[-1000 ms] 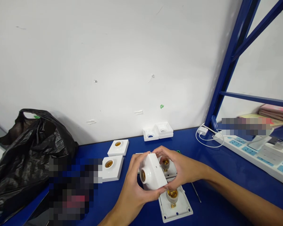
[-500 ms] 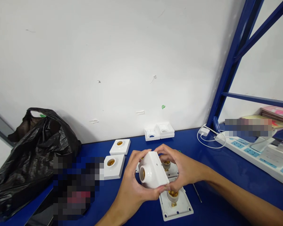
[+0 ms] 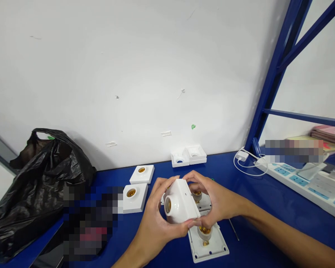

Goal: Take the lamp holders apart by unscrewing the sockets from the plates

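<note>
Both hands grip one white square lamp holder (image 3: 181,203) above the blue table (image 3: 254,193), its brass-lined socket facing left. My left hand (image 3: 153,223) wraps it from below and the left, thumb on its lower edge. My right hand (image 3: 214,199) clasps its back from the right. Under the hands lie two opened holder bases with brass sockets, one (image 3: 208,242) near the front and one (image 3: 202,199) partly hidden behind the held piece.
Two assembled holders (image 3: 141,174) (image 3: 134,198) lie to the left, and two white covers (image 3: 188,155) sit by the wall. A black plastic bag (image 3: 36,186) fills the far left. A white power strip (image 3: 304,186) with cables, books and a blue rack post (image 3: 270,82) stand at right. A thin metal rod (image 3: 233,229) lies near my right wrist.
The hands and the held lamp holder have barely moved; the view shifted slightly between the earliest frame and now.
</note>
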`<state>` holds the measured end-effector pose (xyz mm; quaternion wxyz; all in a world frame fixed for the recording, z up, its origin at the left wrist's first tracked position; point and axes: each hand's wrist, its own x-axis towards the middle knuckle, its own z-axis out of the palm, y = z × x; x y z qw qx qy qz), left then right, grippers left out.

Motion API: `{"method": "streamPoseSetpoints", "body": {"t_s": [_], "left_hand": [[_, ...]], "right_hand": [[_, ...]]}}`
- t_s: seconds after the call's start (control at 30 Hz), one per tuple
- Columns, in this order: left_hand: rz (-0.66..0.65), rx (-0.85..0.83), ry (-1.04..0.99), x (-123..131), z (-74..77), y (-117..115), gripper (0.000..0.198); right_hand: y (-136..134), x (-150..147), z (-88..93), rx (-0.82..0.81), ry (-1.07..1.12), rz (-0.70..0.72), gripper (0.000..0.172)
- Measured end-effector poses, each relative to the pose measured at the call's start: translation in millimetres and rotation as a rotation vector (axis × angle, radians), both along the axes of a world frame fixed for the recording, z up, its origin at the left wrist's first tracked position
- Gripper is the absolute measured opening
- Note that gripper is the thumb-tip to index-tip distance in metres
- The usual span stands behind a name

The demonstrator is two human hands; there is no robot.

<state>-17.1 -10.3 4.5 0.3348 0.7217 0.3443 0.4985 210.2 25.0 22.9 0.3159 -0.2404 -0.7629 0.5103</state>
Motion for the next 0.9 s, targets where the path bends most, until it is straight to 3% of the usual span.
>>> {"method": "streamPoseSetpoints", "body": {"t_s": [0.23,0.9], "left_hand": [[-0.035,0.012,0.052,-3.8,6.3,2.3,0.083],[-0.059,0.03,0.076,-10.5,18.1,4.0,0.083]], "right_hand": [[1.7,0.9,-4.9,-0.001,0.006,-0.008,0.088],[0.8,-2.2,-6.4,-0.012,0.035,-0.017,0.085]]}}
